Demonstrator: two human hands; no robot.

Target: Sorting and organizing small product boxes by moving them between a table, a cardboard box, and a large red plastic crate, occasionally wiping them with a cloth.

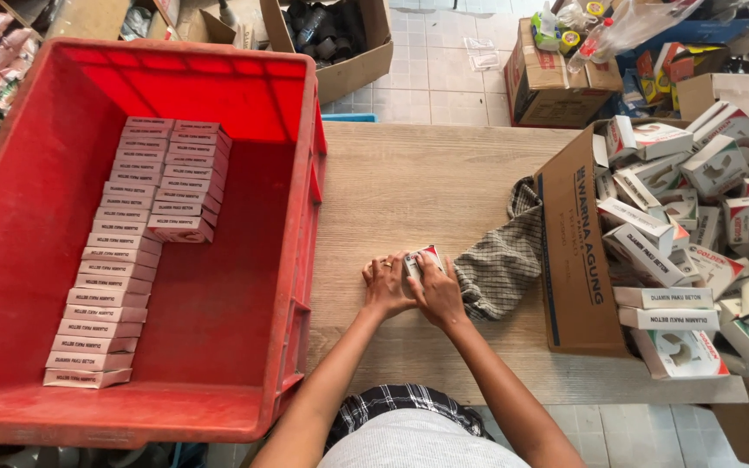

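Both hands, left hand point(386, 286) and right hand point(438, 293), press a small box point(420, 257) flat on the bench point(409, 186), grips clamped on it, steadying it beside the red crate point(10, 260).

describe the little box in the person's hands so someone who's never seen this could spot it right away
On the wooden table, between the red crate and the open carton of loose boxes, both hands meet. The small box lies pressed under the left hand and right hand, beside a checked cloth. It alone sits on bare wood.
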